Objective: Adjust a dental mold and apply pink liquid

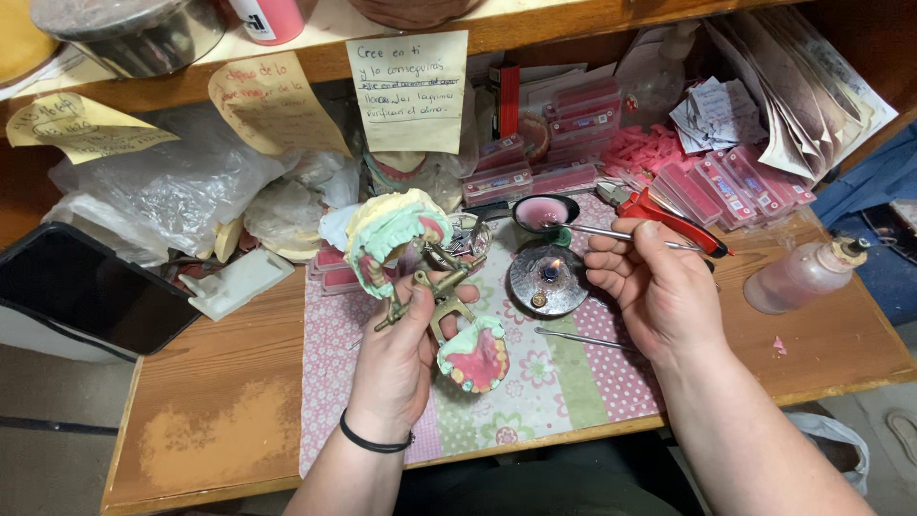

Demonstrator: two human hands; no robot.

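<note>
A person's left hand (401, 354) is gripping a brass hinged frame (435, 291) that is carrying two plaster jaw models, holding it above a patterned cloth (564, 382) on a wooden workbench (220, 401). The fingers are closing around the metal stem in the middle, with the thumb pressing on its top. The frame is standing swung open: the upper model (387, 234), pale green with pink wax gums, is tilting up and back, while the lower model (475, 355), showing a row of small teeth set in pink wax, is hanging just beside the palm.

The right hand (650, 282) is pinching a thin metal tool (611, 232) between thumb and fingers, its tip reaching toward a small dish of pink wax (544, 212). Just below that dish a little burner (547, 279) is showing a small flame. A second thin tool (578, 337) is lying on the cloth near the right wrist.

Judging by the look of it, the piece is fairly heavy for its size and stiff, yet brittle: plaster chips easily, and the wax and teeth are likely soft enough to mark under pressure. The metal stem and hinge seem the safest place to take hold, keeping fingers off the gums. A dark tablet (86, 287), red-handled pliers (669, 215) and a pink bottle (798, 275) are sitting around the workspace.
</note>
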